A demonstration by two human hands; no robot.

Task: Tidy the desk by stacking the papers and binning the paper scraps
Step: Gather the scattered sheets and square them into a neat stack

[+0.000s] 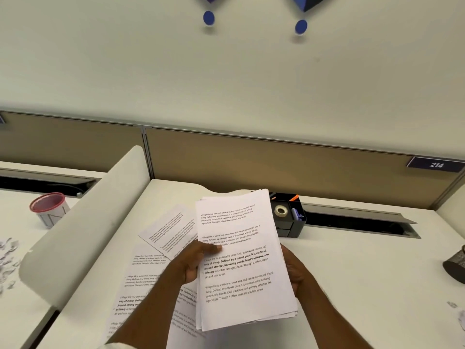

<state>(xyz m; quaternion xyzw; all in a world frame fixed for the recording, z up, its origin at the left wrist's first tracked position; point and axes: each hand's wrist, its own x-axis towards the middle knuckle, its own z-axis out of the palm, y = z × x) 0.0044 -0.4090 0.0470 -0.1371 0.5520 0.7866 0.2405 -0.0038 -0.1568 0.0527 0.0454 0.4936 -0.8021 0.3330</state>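
Right up close, both hands have the stack of papers (241, 260) lifted off the desk (352, 273). The left hand (193, 263) pinches its left edge with the thumb on top. The right hand (294, 270) grips the right edge from behind and is mostly hidden by the sheets. More loose sheets (151, 273) lie overlapping on the desk underneath, partly covered by the left arm. Paper scraps (7, 258) sit way off left on the neighbouring desk, past a curved white divider (83, 222), near a red mesh cup (49, 207). Some dark thing (455, 265) is cut off at the right edge, can't tell what. Behind the stack there's a black organizer (286, 215) with a tape roll (281, 210), then a beige partition (276, 157) with a 214 plate (435, 165).
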